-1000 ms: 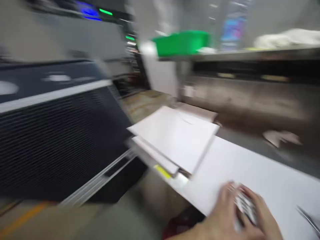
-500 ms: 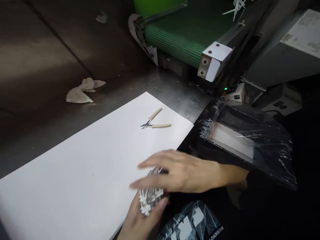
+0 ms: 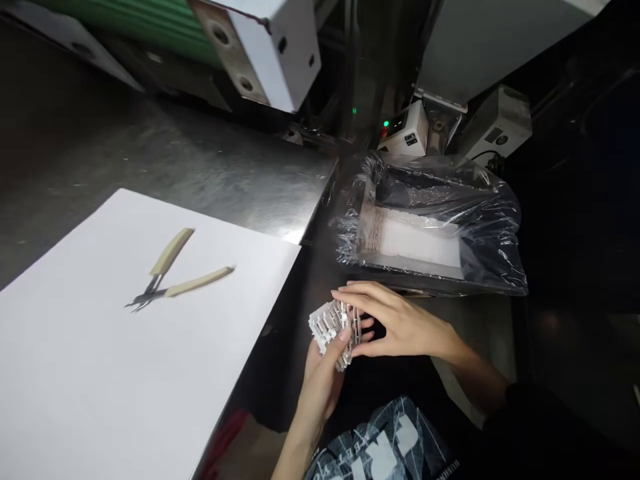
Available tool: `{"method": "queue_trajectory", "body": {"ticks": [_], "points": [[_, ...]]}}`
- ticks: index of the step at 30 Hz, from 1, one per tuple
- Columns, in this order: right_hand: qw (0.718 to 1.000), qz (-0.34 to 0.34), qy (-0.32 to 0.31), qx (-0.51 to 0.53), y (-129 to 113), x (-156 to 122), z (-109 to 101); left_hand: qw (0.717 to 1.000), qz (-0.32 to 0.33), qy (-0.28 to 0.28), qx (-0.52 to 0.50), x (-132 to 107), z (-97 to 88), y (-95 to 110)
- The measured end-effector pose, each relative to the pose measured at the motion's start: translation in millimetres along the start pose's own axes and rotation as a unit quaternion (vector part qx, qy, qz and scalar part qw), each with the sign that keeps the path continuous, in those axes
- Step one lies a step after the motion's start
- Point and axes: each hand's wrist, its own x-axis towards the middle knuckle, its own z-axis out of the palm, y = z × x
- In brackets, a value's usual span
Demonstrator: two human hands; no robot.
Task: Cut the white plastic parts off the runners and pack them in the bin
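Note:
My left hand [image 3: 325,367] is closed around a bundle of small white plastic parts [image 3: 330,325], thumb lying across the top. My right hand [image 3: 393,320] meets the same bundle from the right, its fingertips and thumb gripping the far end. Both hands are off the table's edge, just short of a box lined with clear plastic [image 3: 420,243]. Side cutters with cream handles [image 3: 173,257] lie spread on a white sheet [image 3: 100,373] to the left.
A bare metal tabletop [image 3: 235,173] runs behind the sheet. At the upper left, a green conveyor belt [image 3: 135,23] ends at a white bracket [image 3: 270,50]. A small white device with a green light [image 3: 410,130] stands behind the box.
The view has swung right and down. Both hands have moved from the sheet's edge toward the lined box, carrying the white parts. My right hand has closed from hovering over them to gripping their end.

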Motion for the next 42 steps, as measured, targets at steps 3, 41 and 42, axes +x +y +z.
{"method": "queue_trajectory", "body": {"ticks": [3,41,42], "points": [[0.997,0.049,0.058,0.011,14,2,-21,1.000,-0.004,-0.012,0.010,24,15.9,3],[0.695,0.626,0.349,0.050,429,-103,-89,0.979,-0.181,0.019,0.091,194,209.7,-21],[0.696,0.624,0.352,0.047,428,-101,-88,0.979,-0.182,0.018,0.091,198,210.1,-23]]}}
